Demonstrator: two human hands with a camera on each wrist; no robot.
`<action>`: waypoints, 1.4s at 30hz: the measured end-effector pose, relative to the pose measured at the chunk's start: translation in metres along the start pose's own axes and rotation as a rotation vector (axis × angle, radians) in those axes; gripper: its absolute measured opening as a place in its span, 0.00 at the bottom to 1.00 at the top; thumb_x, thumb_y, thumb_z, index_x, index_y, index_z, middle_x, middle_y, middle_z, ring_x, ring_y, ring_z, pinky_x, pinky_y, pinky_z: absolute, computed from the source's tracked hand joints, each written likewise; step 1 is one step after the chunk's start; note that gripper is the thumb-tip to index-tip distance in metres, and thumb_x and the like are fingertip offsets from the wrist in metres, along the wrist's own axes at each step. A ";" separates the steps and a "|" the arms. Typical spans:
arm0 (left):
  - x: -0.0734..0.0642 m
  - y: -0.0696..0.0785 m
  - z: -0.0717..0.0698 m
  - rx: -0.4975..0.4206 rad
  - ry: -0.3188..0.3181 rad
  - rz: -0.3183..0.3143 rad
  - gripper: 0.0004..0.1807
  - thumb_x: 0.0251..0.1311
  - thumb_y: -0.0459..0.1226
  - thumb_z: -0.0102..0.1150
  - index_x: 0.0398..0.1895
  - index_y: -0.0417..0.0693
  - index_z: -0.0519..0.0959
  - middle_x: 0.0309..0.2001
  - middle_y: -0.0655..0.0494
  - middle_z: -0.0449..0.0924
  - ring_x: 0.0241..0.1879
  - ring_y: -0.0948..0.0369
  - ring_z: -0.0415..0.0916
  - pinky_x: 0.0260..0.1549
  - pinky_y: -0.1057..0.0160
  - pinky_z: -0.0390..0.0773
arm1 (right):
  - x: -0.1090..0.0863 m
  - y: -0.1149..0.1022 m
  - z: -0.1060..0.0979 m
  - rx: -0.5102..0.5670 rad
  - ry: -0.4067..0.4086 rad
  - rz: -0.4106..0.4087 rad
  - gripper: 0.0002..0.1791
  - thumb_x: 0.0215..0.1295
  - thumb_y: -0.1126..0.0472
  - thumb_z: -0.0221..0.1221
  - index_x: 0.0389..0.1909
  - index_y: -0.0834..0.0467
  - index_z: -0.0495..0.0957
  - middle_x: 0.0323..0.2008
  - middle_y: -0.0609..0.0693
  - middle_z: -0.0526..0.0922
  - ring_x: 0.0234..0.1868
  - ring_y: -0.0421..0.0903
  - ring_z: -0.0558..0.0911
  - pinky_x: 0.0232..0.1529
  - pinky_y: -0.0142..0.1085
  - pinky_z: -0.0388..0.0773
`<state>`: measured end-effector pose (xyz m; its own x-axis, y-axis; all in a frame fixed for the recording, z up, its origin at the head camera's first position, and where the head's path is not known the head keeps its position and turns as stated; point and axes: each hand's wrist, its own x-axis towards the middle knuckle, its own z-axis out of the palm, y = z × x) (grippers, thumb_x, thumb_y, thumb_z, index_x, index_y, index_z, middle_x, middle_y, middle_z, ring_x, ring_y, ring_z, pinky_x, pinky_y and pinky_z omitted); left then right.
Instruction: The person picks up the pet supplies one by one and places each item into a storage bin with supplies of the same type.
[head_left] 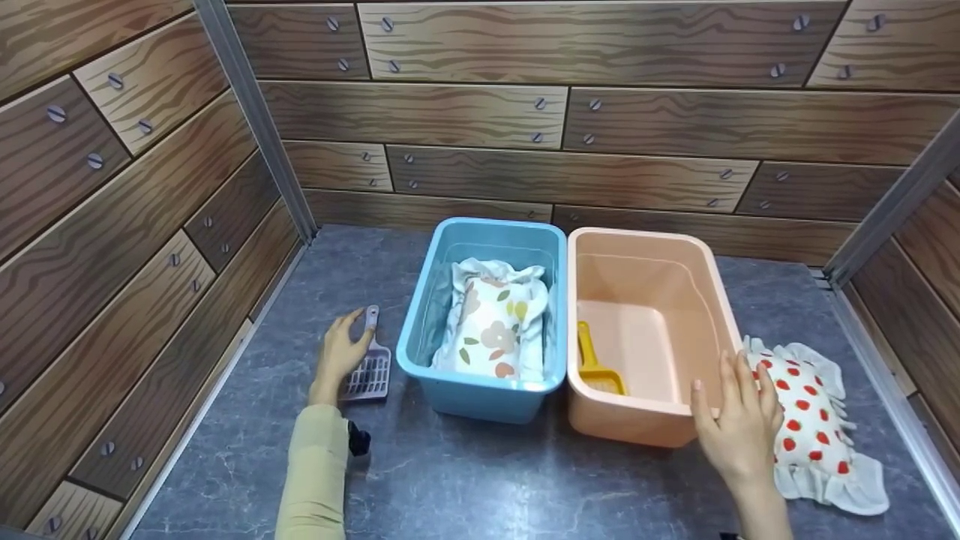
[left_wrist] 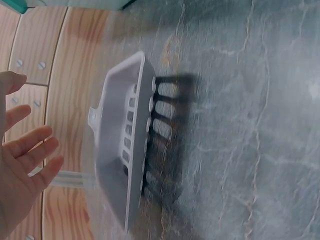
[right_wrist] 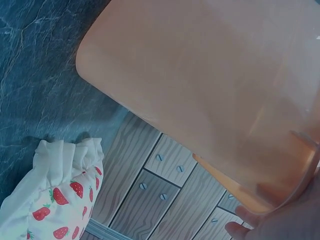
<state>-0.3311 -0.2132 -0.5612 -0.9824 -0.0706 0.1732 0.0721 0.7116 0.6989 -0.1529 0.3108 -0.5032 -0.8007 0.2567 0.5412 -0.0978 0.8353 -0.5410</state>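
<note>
Grey scoop lies on the marbled surface just right of the left hand, whose fingers are loosely spread and look apart from it in the wrist view, so the step in hand seems to be reaching for it, though letting go would look alike. Right hand has its fingers extended at the peach tub, whether pressing I cannot tell, with a yellow scoop inside to its left. Picking up would call for the left fingertips to pinch the handle beside them
</note>
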 end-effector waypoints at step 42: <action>0.018 -0.043 0.011 -0.214 0.060 -0.238 0.25 0.67 0.39 0.57 0.66 0.40 0.72 0.57 0.35 0.77 0.58 0.43 0.74 0.60 0.47 0.70 | 0.001 -0.003 -0.001 -0.010 -0.014 0.017 0.31 0.68 0.54 0.52 0.66 0.67 0.66 0.69 0.69 0.62 0.71 0.68 0.53 0.61 0.70 0.47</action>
<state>-0.3542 -0.2373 -0.5954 -0.9644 -0.2634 0.0233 -0.1180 0.5077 0.8534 -0.1525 0.3090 -0.5004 -0.8104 0.2640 0.5231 -0.0784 0.8359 -0.5433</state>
